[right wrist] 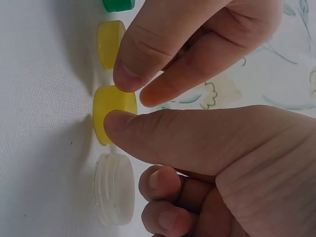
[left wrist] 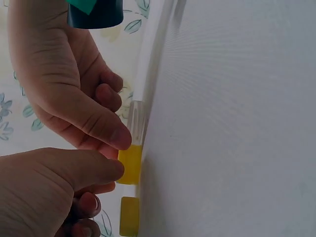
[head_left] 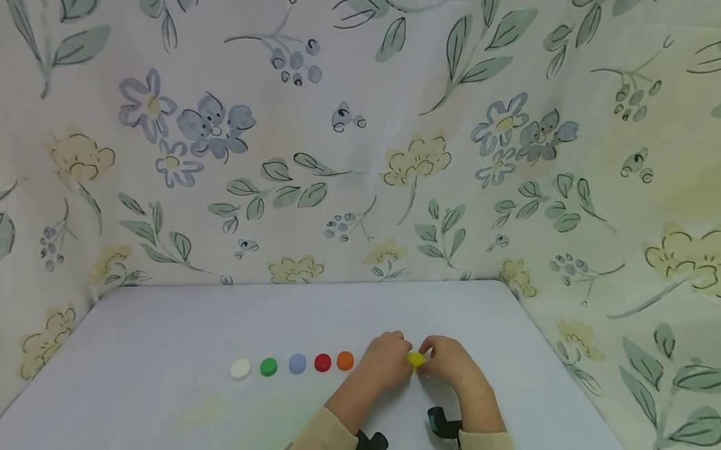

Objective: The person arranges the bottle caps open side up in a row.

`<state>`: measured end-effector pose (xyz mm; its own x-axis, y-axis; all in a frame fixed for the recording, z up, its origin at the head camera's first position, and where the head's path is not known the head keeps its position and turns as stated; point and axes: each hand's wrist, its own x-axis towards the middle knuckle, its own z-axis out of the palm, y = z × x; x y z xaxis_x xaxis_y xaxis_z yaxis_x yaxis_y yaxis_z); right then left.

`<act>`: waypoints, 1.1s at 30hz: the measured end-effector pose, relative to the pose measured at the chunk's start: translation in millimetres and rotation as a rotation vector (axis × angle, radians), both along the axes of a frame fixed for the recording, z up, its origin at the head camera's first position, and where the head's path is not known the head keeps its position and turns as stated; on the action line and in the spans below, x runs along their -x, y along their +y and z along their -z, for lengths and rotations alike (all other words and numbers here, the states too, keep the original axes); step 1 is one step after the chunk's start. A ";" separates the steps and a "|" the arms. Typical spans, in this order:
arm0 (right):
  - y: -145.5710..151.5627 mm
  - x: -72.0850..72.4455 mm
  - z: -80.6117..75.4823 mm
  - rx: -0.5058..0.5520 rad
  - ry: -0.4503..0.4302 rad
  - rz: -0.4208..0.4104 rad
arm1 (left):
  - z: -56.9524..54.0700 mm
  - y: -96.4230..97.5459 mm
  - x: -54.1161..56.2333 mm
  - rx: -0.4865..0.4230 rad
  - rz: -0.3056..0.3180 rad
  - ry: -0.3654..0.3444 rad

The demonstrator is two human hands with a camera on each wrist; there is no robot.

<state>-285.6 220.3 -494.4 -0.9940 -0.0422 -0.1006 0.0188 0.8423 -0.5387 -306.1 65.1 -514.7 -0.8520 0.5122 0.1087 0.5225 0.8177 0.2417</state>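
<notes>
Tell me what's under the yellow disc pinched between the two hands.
The white table shows beside the yellow disc, which appears to rest on it. The disc covers the spot directly beneath, so that patch cannot be seen.

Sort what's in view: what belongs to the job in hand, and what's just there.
Belongs, it seems:
held yellow disc, in left hand and right hand
white disc, green disc, blue disc, red disc, orange disc, lined up
second yellow disc and clear disc, flanking the held one

Just there:
table
floral cloth
black wrist gear
</notes>
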 end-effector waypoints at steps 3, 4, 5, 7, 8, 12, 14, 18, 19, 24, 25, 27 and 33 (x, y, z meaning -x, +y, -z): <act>0.6 0.4 1.4 -0.005 0.008 -0.003 | 0.3 0.9 -2.5 0.013 0.000 0.017; 0.6 0.9 1.6 -0.008 0.010 -0.004 | 0.6 1.0 -2.7 0.012 -0.002 0.019; 0.4 1.1 1.3 -0.011 0.011 -0.006 | 0.9 1.1 -2.6 0.009 -0.004 0.019; -0.2 1.8 0.9 -0.021 0.010 -0.009 | 1.6 1.7 -2.4 0.005 -0.010 0.019; -0.4 2.3 0.7 -0.029 0.011 -0.011 | 2.1 1.8 -2.2 0.005 -0.013 0.019; -0.7 4.2 2.1 -0.045 0.018 -0.011 | 3.6 3.1 -0.8 -0.004 -0.017 0.025; -0.6 4.7 3.4 -0.046 0.023 -0.010 | 4.8 3.7 -0.2 -0.001 -0.015 0.026; -0.8 3.5 3.9 -0.042 0.012 0.000 | 6.3 4.6 -0.1 0.009 -0.010 0.021; -1.0 3.2 3.6 -0.044 0.013 -0.003 | 6.4 4.7 -0.4 0.010 -0.010 0.020; -2.1 1.0 -0.4 -0.029 0.000 -0.004 | 6.0 4.8 -0.9 0.018 -0.014 0.014; -2.1 0.7 -0.9 -0.029 0.001 -0.007 | 5.8 4.8 -0.9 0.018 -0.016 0.011; -1.9 0.0 -1.7 -0.024 0.000 -0.008 | 5.5 4.6 -0.8 0.021 -0.019 0.009; 0.1 0.5 -2.5 -0.012 0.005 -0.016 | 4.2 3.9 -0.5 0.014 -0.019 0.018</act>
<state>-286.2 220.4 -491.9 -0.9937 -0.0567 -0.0963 0.0028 0.8491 -0.5283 -305.6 69.0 -519.0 -0.8593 0.4980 0.1170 0.5114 0.8306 0.2206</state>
